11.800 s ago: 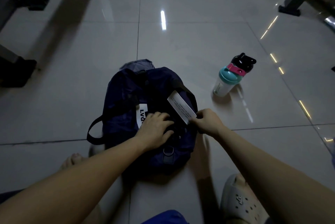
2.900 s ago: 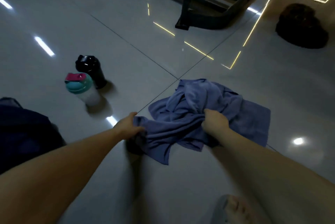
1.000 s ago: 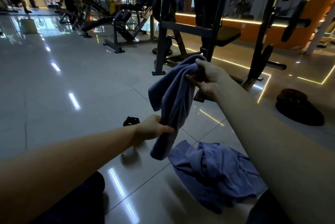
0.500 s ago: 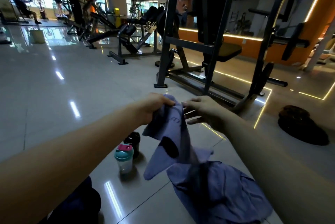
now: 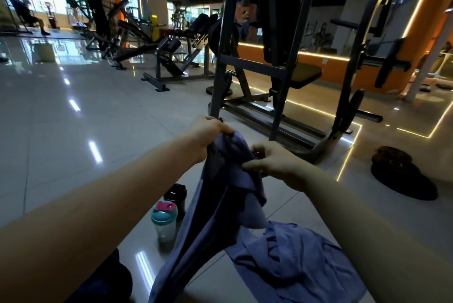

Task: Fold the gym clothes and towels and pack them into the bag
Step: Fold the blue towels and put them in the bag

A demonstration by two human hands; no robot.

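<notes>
The blue cloth (image 5: 215, 209) is up in the air in front of the person, held by both hands at its top and hanging in a long twisted fall toward the bottom edge of the view. The left hand (image 5: 210, 134) has its fingers curled over the highest bunch of fabric and grips it. The right hand (image 5: 274, 165) is just beside it, slightly lower and to the right, pinching a fold of the same cloth between thumb and fingers. The two hands are close but not touching.

Under the right forearm a second blue cloth (image 5: 296, 261) lies crumpled on the floor (image 5: 73, 155). The hanging piece crosses in front of it, and I cannot tell whether they touch.

Left of the hanging cloth stands a shaker bottle (image 5: 163, 220) with a teal lid and pink cap, with a black bottle (image 5: 177, 196) just behind it. The dark bag (image 5: 105, 283) shows at the lower left, half hidden under the left arm.

Beyond the hands rises a steel rack (image 5: 282, 74), and weight plates (image 5: 402, 177) lie on the tiles to the right.
</notes>
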